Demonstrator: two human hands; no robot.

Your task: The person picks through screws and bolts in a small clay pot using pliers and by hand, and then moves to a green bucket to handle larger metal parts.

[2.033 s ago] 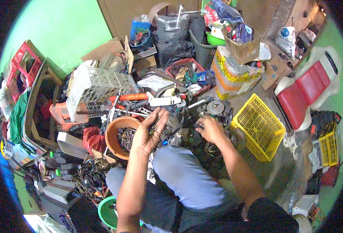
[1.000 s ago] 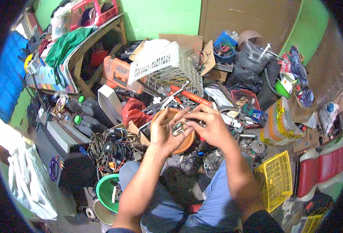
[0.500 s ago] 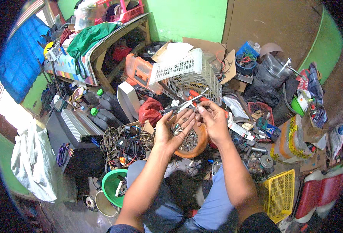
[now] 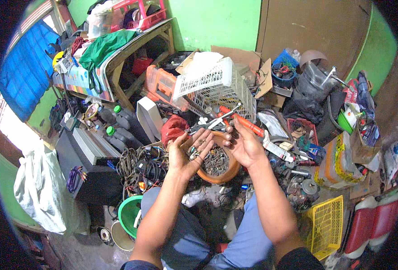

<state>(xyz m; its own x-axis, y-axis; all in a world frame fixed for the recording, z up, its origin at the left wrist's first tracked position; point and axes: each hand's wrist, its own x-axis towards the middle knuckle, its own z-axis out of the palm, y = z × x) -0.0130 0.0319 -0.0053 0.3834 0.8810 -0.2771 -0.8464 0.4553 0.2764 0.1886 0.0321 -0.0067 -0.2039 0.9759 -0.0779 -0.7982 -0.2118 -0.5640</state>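
Note:
My left hand [image 4: 186, 152] is palm up with its fingers stretched out, bearing several small metal pieces [image 4: 193, 153] that look like screws or bolts. To its right, my right hand [image 4: 248, 146] is half curled, thumb and fingers apart, and I see nothing in it. Both are over the brown, round bowl [image 4: 221, 179], whose rim shows between and below them. Inside lies a heap of small metal hardware [image 4: 214, 161], partly covered by my left fingers. An orange-handled tool [image 4: 248, 126] lies just behind my right hand.
A white crate [image 4: 208, 81] and an orange case [image 4: 160, 85] stand beyond the bowl. Tangled cables [image 4: 138, 168] lie at left, above a green basin [image 4: 129, 216]. A yellow basket [image 4: 327, 227] is at lower right, near a taped box [image 4: 336, 159]. Clutter surrounds my legs.
My hands have drawn apart. The left one has shifted left with the metal pieces on its palm; the right one has opened from a pinch near the left fingertips, uncovering more of the bowl.

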